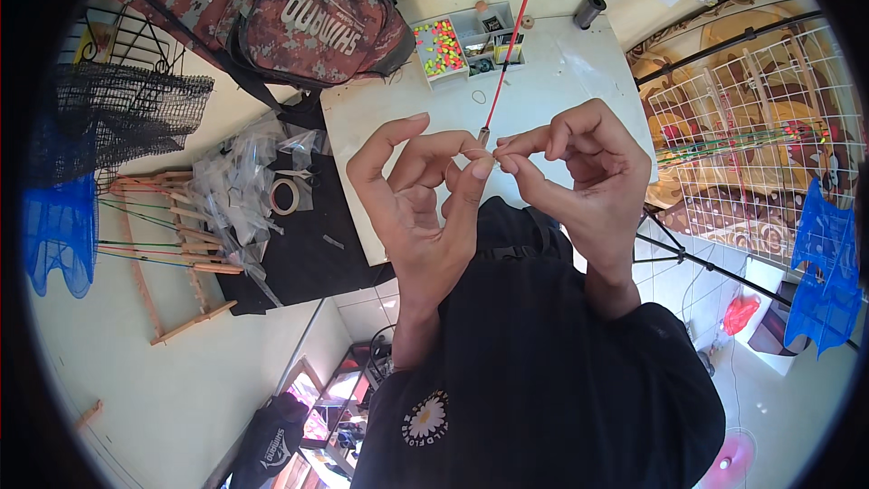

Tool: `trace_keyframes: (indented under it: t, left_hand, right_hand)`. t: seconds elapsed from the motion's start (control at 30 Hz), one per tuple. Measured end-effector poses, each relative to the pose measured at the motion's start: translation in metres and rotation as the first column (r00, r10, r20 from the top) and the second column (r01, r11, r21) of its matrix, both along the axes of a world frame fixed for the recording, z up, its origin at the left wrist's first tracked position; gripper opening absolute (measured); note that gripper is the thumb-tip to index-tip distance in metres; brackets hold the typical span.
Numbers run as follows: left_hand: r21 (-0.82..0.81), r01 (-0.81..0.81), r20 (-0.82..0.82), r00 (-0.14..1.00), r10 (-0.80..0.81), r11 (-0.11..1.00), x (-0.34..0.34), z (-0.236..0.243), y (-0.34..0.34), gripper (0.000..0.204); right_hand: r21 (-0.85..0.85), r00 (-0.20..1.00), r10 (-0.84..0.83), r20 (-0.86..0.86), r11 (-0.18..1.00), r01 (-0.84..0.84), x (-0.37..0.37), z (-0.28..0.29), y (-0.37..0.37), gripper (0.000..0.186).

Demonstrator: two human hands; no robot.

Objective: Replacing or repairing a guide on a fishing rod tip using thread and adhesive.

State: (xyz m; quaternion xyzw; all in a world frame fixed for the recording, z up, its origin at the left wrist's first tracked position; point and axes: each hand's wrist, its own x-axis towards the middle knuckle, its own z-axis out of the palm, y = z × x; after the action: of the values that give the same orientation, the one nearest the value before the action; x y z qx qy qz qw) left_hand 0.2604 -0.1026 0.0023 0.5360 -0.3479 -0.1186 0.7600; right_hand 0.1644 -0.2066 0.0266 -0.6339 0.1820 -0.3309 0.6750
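Head view showed the left hand (418,208) and right hand (579,183) pinched fingertip to fingertip over the white tabletop (552,81), grasping something at the dark metal tip (484,137) of the thin red rod (513,36) slanting down from above. Risk as I judged it: that fine pinch could slip and the tip spring away. Whatever sat between the fingertips, line or knot, was too small to make out, and the rod's upper end was cut off.
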Motion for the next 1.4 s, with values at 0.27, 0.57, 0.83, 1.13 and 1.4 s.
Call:
trace_keyframes:
  t: [0.27, 0.57, 0.83, 1.13, 1.4]
  left_hand:
    - [0.005, 0.007, 0.006, 1.000, -0.007, 1.000, -0.001, -0.001, 0.000, 0.057]
    - [0.061, 0.017, -0.031, 0.999, -0.015, 0.998, -0.002, 0.000, -0.001, 0.054]
    - [0.094, 0.061, -0.103, 0.993, -0.051, 0.994, 0.003, 0.003, 0.000, 0.068]
    - [0.146, -0.016, -0.073, 0.997, 0.027, 0.989, 0.005, 0.005, -0.002, 0.071]
    - [0.124, -0.073, -0.053, 0.995, 0.080, 0.990, 0.001, 0.003, -0.004, 0.074]
  right_hand:
    - [-0.005, 1.000, -0.008, 0.020, 1.000, 0.008, 0.000, -0.004, -0.002, 0.025]
    - [-0.044, 0.999, -0.030, -0.043, 0.999, 0.028, 0.002, -0.001, -0.002, 0.030]
    - [-0.016, 0.999, -0.047, 0.005, 0.999, 0.047, 0.006, -0.001, -0.005, 0.032]
    - [-0.053, 0.996, -0.079, -0.034, 0.996, 0.078, 0.008, -0.002, -0.006, 0.034]
    - [-0.106, 0.997, -0.071, -0.032, 0.992, 0.067, 0.008, -0.006, -0.005, 0.038]
